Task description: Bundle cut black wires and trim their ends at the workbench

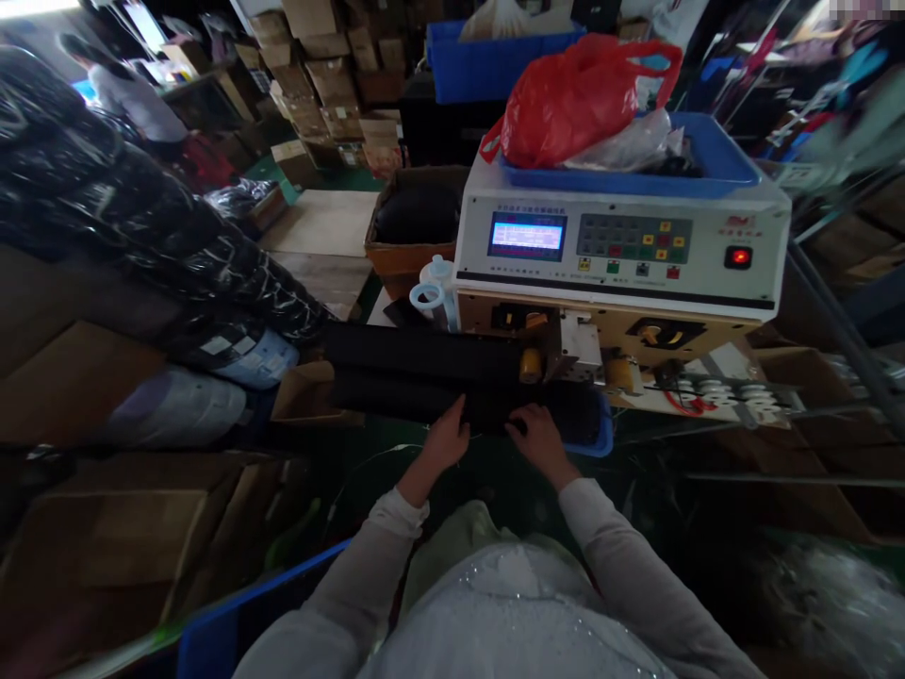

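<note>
My left hand [447,441] is at the near edge of a long black piece of material [396,394], thumb on top and fingers hidden beneath it. My right hand [541,439] is a short way to the right, its thumb and curled fingers pinching the same dark edge. Whether it is cloth or a bag, I cannot tell. The material lies in front of a white bench machine [622,226] with a lit display [528,236]. A yellowish roller [530,365] and a metal feed block [580,347] sit just beyond my hands.
A blue tray [721,156] with a red plastic bag [572,99] rests on the machine. Under the work, a blue bin [600,438] shows. A black-wrapped roll [141,198] leans at left, near cardboard boxes [113,538]. A person [134,104] is at far left.
</note>
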